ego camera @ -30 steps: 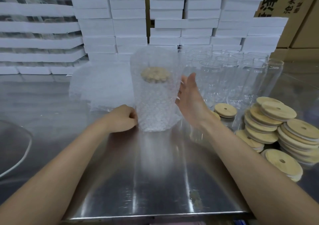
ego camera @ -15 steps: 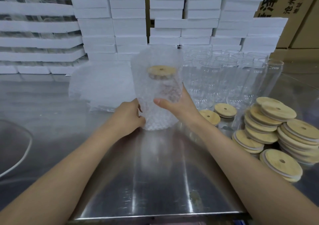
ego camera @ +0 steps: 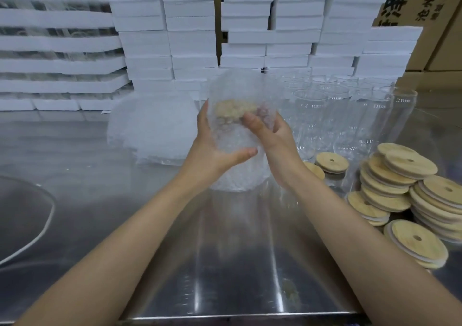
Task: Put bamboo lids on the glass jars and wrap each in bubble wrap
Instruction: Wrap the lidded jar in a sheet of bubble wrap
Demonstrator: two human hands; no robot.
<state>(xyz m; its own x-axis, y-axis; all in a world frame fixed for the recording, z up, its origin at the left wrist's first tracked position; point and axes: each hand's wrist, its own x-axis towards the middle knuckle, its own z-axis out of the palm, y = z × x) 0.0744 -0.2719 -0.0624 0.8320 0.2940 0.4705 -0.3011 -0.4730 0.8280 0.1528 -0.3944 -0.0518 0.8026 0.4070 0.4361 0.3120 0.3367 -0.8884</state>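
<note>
Both hands grasp the bubble-wrapped clear glass jar (ego camera: pixel 240 175), upright mid-counter. The left hand (ego camera: pixel 215 148) cups its side, thumb across the front. The right hand (ego camera: pixel 273 138) curls round, thumb pressing wrap by the round bamboo lid (ego camera: pixel 235 108).

Judgement: fold the loose top over the lid, with wrap taut and jar vertical.

Stainless steel counter (ego camera: pixel 225 263) is reflective, likely slick.

Right: bare clear glass jars (ego camera: pixel 337 115), stacked bamboo lids (ego camera: pixel 400 183).

Behind: white flat boxes (ego camera: pixel 190 38), spare bubble-wrap sheets (ego camera: pixel 150 125).
</note>
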